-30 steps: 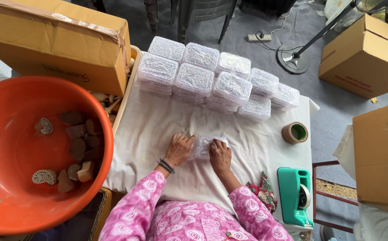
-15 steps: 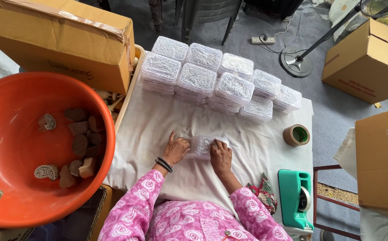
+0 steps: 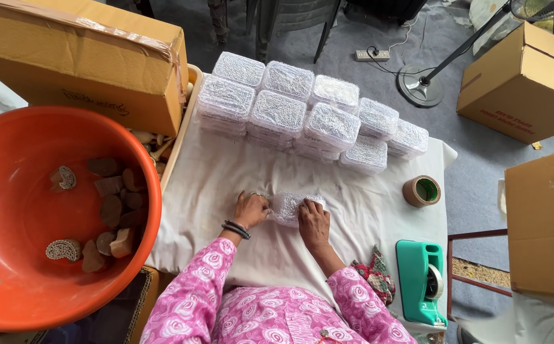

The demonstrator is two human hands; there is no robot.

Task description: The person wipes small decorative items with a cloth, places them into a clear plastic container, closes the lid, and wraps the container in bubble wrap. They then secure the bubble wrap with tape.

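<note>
Bubble-wrapped parcel (image 3: 291,206) lies between both hands on the white cloth (image 3: 226,172), long axis running hand to hand. Left hand (image 3: 251,209) grips its left end; right hand (image 3: 314,222) presses its right end.

Open white cloth on the surface (image 3: 226,185) left of the left hand (image 3: 251,209), running up to the tray edge; a hand can pass there. Between the two hands sits the bubble-wrapped bundle (image 3: 289,207), touching both. Ahead, a bare strip of cloth, then the stacked clear boxes (image 3: 302,114) wall off the far edge. Right of the right hand (image 3: 315,224): free cloth, then tape roll (image 3: 421,191) near the edge. Green tape dispenser (image 3: 424,280) and patterned cloth scrap (image 3: 372,280) crowd the near-right corner. Orange basin (image 3: 9,267) and cardboard box (image 3: 79,57) block the left side.
</note>
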